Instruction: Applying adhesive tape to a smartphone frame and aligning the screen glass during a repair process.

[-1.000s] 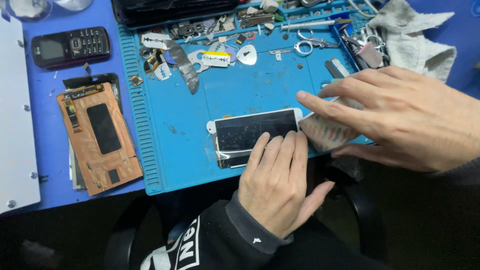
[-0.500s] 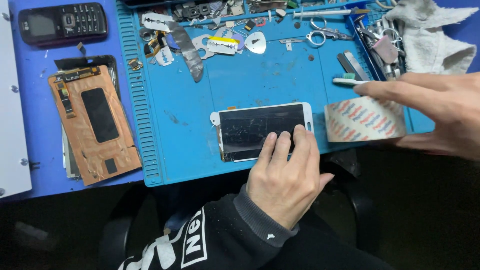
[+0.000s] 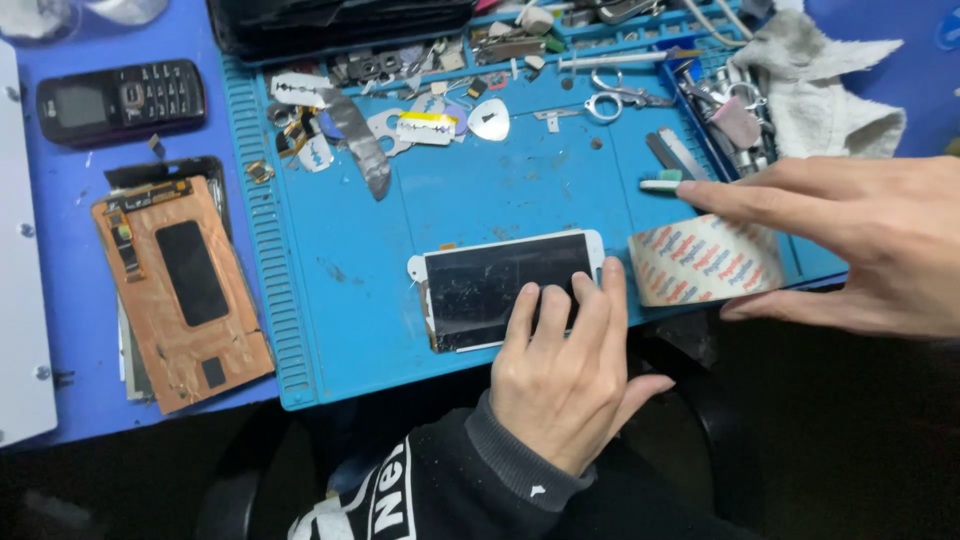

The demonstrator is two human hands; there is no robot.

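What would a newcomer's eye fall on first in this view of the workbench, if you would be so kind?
First the white phone with a cracked dark screen at the middle of the blue work mat, pinned under the left hand's fingers. Just right of it, the right hand grips a roll of clear tape at the mat's edge. At the far left lies a copper-coloured phone panel, with a small black keypad phone above it.

A cracked black phone screen (image 3: 505, 288) with a white frame lies flat on the blue mat (image 3: 340, 300), near its front edge. Left of the mat lies a second, detached panel (image 3: 180, 285), back up, copper-coloured with a black rectangle. Beyond that panel, further from the mat's front edge, a black keypad phone (image 3: 122, 100) shows a small dark grey display.
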